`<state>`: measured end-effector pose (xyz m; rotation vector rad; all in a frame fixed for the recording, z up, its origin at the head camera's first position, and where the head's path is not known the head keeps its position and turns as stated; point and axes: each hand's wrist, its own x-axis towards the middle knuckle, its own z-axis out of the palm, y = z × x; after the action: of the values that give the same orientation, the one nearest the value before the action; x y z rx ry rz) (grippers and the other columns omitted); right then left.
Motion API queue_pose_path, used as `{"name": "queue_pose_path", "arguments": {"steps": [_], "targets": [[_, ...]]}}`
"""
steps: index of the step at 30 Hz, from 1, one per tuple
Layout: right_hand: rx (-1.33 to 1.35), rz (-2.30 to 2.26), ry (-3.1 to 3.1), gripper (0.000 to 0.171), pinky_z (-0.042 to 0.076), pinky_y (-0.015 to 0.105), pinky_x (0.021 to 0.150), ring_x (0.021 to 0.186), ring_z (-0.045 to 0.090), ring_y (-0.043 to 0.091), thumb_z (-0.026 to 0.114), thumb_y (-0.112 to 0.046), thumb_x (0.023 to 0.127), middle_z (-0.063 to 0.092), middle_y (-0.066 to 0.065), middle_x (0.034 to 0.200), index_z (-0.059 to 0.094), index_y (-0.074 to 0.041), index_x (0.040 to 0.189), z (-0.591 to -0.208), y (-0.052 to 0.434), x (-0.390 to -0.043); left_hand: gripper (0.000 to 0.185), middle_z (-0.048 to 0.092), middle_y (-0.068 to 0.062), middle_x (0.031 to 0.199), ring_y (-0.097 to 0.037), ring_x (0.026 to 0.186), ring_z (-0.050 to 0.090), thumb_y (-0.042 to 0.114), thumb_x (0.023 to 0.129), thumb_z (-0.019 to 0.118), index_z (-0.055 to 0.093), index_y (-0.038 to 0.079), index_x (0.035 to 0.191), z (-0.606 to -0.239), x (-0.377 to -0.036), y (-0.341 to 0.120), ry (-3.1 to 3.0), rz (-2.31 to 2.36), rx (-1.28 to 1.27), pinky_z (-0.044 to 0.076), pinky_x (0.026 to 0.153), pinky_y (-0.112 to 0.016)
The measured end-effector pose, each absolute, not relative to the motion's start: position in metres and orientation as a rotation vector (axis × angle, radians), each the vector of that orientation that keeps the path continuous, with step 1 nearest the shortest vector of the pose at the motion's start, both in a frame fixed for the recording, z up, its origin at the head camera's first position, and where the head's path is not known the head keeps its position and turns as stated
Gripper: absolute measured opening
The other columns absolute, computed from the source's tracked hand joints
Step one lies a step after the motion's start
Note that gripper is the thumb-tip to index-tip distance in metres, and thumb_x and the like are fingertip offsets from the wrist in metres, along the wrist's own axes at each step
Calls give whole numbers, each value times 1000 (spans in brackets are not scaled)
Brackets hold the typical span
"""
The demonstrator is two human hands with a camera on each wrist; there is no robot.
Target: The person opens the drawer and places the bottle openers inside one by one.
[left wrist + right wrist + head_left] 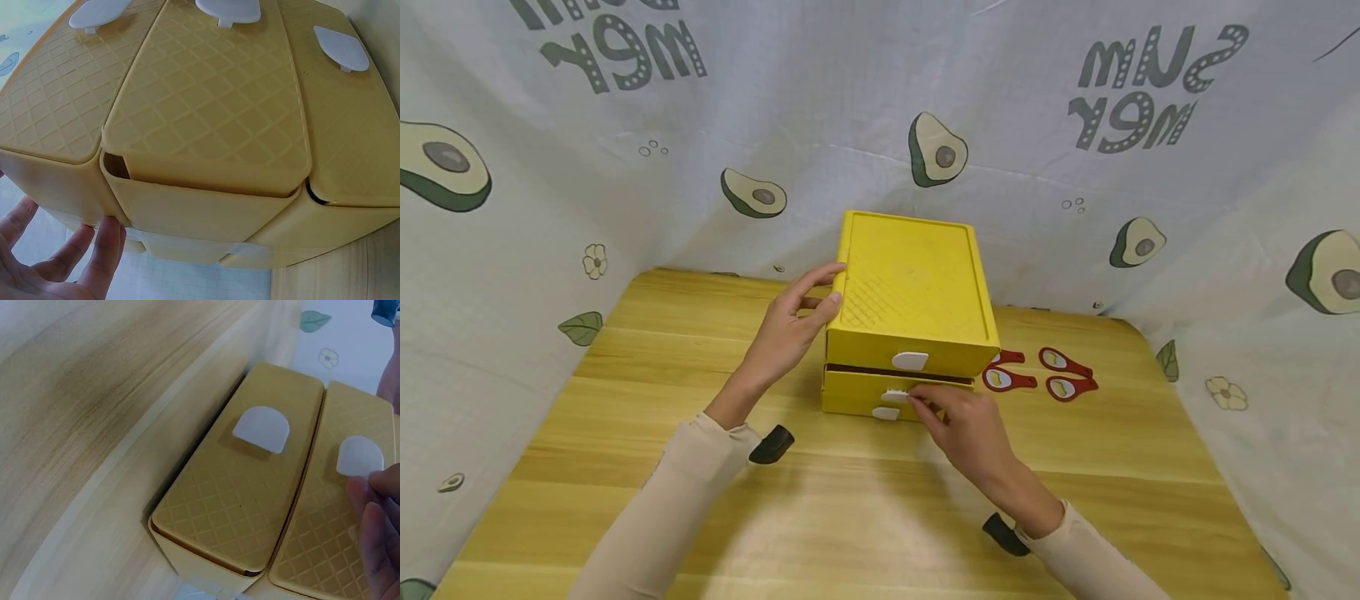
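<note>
A yellow three-drawer box (913, 267) stands on the wooden table, with a white tab handle on each drawer. Its middle drawer (209, 94) juts out slightly past the others, leaving a dark gap along its upper edge in the head view. My right hand (970, 433) pinches the middle drawer's white handle (360, 456) between thumb and fingertips. Against the box's left side, near the top edge, rests my left hand (782, 333); its fingers (106, 256) are spread and touch the yellow wall. The top handle (910, 361) and bottom handle (885, 413) are untouched.
Several red paddle-shaped pieces with white ovals, such as this red piece (1070, 387), lie right of the box, one partly hidden behind it. A white curtain (850, 100) printed with avocados hangs behind and beside the table (625, 467).
</note>
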<state>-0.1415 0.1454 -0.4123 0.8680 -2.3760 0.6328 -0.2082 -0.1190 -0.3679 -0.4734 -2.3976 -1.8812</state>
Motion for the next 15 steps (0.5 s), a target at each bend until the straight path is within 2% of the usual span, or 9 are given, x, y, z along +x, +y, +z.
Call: {"name": "queue_pose_path", "arguments": {"steps": [15], "targets": [[915,638,-2351,16,41,11,50,51,52,-2,83,-1,76,76,-1,80,78,-9,89,-411,146,-122,43,50,-4,144,-31,116,57,36,103,55,51,34,145,-368,-208,-119,-2388,-1890,-469,50,88,-46]]}}
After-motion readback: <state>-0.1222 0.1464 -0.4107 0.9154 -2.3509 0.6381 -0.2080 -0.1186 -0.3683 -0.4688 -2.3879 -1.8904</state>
